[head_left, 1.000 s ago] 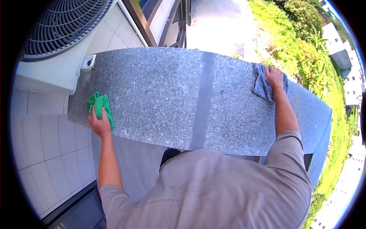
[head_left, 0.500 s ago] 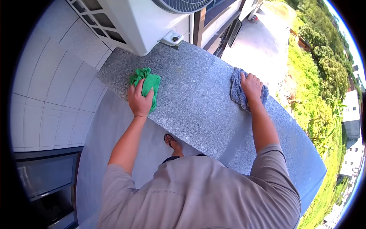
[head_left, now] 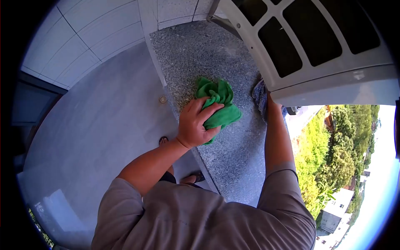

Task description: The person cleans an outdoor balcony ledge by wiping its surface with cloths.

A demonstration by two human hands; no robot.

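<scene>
We find the green cloth (head_left: pixel 220 109) bunched near the middle of the frame, lying on the speckled stone slab (head_left: pixel 183 54). It reaches up and to the right from the left hand (head_left: pixel 198 124), which is much the nearer of the two. Crumpled as it is, the cloth shows us no firm long axis, while the slab's own length runs from upper centre down toward lower centre-right. The left hand is closed over the cloth's lower left part, fingers curled and thumb tucked along the bottom edge.

Right of centre, we see the blue-grey cloth (head_left: pixel 260 98) on the slab, just beside the right hand (head_left: pixel 273 102). The casing of the white outdoor unit (head_left: pixel 287 93) hides most of that hand (we get little more than the wrist), so we cannot tell how its grip stands. The unit fills the upper right and hangs over the slab's right side, standing in the way there. At upper left, the tiled wall (head_left: pixel 100 25) closes off the slab's far end. Left of centre, a round drain (head_left: pixel 163 99) sits in the grey floor (head_left: pixel 108 112).
</scene>
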